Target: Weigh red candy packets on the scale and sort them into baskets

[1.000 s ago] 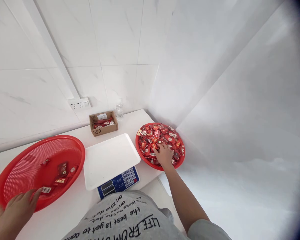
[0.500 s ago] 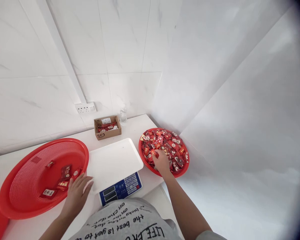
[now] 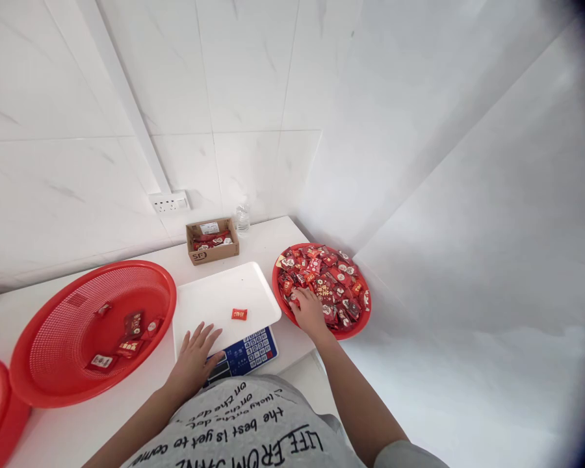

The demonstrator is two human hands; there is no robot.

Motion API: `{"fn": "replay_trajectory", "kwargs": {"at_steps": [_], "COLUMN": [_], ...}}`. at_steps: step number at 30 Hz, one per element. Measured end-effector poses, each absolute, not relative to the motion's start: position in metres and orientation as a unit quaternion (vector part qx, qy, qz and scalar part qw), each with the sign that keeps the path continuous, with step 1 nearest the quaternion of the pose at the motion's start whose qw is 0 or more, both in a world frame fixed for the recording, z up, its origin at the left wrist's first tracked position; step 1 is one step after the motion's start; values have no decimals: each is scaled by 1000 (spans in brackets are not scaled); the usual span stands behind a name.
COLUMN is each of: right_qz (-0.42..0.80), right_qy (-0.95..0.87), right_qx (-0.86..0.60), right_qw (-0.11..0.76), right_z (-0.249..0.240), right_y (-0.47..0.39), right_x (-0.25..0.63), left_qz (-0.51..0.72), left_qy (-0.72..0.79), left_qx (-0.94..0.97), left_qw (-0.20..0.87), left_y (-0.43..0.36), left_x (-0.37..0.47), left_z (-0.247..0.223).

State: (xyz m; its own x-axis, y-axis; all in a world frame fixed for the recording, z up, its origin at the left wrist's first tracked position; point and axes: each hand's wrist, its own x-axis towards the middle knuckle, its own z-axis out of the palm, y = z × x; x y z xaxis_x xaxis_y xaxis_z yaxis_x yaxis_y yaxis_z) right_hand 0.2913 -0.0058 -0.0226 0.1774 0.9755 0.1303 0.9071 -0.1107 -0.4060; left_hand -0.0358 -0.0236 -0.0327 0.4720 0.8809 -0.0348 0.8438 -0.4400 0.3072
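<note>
One small red packet (image 3: 239, 314) lies on the white tray (image 3: 214, 292) of a scale with a blue keypad (image 3: 257, 350). My left hand (image 3: 195, 357) rests over the tray's near left corner, fingers spread and nothing in them. At the right, my right hand (image 3: 308, 312) reaches into a round red basket (image 3: 365, 325) heaped with red and dark red packets. Its fingers are bent among the packets at the left side; what they grip, if anything, is hidden. A larger red basket (image 3: 24, 357) on the left holds several packets.
Behind the scale, a small cardboard box (image 3: 215, 257) holds red packets, next to a clear plastic bottle (image 3: 242, 220). Part of another red container (image 3: 4, 416) shows at the left edge. A wall with a socket (image 3: 169, 203) rises behind the table.
My left hand has moved right, from the left basket's rim to the tray. A red packet now lies on the tray, which was bare before. My right hand stays in the right basket, slightly shifted.
</note>
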Motion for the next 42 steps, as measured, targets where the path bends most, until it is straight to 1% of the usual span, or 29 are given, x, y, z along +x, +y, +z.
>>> {"fn": "replay_trajectory", "kwargs": {"at_steps": [3, 6, 8, 11, 16, 19, 25, 30, 33, 35, 37, 40, 42], "right_qz": [102, 101, 96, 101, 100, 91, 81, 91, 109, 137, 185, 297, 378], "right_qy": [-655, -669, -670, -653, -575, -523, -440, -398, -379, -370, -369, -371, -361], "right_qx": [-738, -727, -722, -722, -742, -757, -785, -797, -791, -777, -750, -679, -630], "right_qw": [126, 117, 142, 207, 330, 382, 428, 445, 468, 491, 517, 559, 574], "right_z": [-26, -28, -28, -28, -23, -18, -4, 12, 20, 25, 26, 25, 23], "right_y": [-12, -12, -7, 0, 4, 4, 7, 6, 6, 7, 8, 8, 5], "right_x": [308, 312, 313, 316, 322, 324, 325, 323, 313, 297, 274, 229, 200], "left_qz": [76, 89, 94, 95, 103, 122, 136, 152, 182, 207, 232, 269, 297], "left_qy": [520, 518, 515, 514, 520, 523, 512, 508, 511, 507, 495, 460, 448], "left_qx": [839, 839, 840, 841, 837, 834, 837, 829, 805, 774, 719, 571, 459], "left_qw": [141, 143, 143, 142, 135, 129, 137, 174, 240, 318, 430, 624, 708], "left_y": [-23, -20, -19, -20, -20, -16, -12, -12, -12, -13, -15, -17, -16], "left_x": [-39, -38, -37, -37, -46, -49, -37, -31, -23, -12, 3, 29, 43], "left_z": [-34, -32, -31, -30, -31, -30, -20, -12, -2, 9, 20, 35, 42]}}
